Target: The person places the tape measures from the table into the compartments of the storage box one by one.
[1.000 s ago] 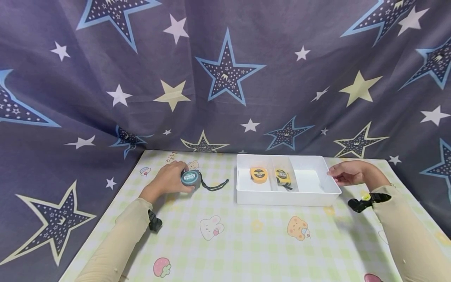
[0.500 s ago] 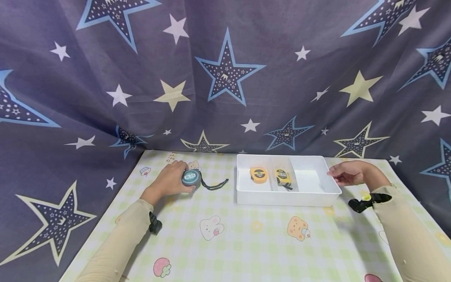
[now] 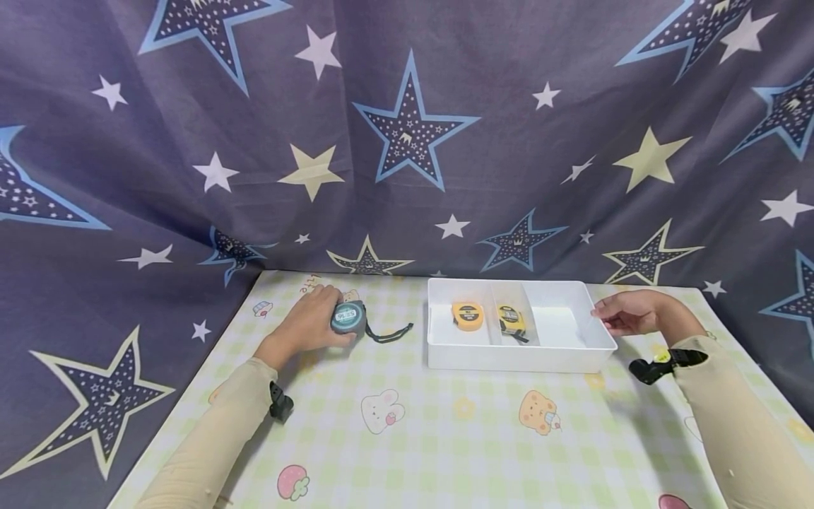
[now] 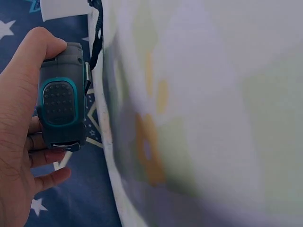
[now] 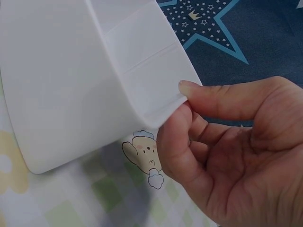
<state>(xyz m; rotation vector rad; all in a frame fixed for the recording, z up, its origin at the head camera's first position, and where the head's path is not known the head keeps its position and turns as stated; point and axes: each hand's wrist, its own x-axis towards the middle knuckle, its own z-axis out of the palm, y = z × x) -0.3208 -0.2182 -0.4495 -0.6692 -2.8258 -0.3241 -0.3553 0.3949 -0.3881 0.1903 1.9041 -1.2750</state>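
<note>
My left hand (image 3: 308,324) grips a teal and dark grey tape measure (image 3: 347,317) at the left of the table, its round labelled face turned up toward the head camera. In the left wrist view my thumb lies on the top end of the tape measure (image 4: 60,101), with the fingers behind and below it. A black wrist strap (image 3: 391,336) trails from it to the right. My right hand (image 3: 629,312) pinches the right-hand rim of a white divided box (image 3: 509,359) between thumb and fingers. Inside the box are an orange tape measure (image 3: 468,317) and a yellow-black tape measure (image 3: 511,322).
A clear divider (image 3: 530,314) separates the yellow tape measure from the box's right compartment, where bare white floor shows. The table wears a green checked cloth (image 3: 420,452) with cartoon prints. Behind it hangs a dark curtain (image 3: 407,212) patterned with stars.
The teal tape measure has tilted a little in my left hand and shifted slightly right and up. My right hand and the box have stayed where they were.
</note>
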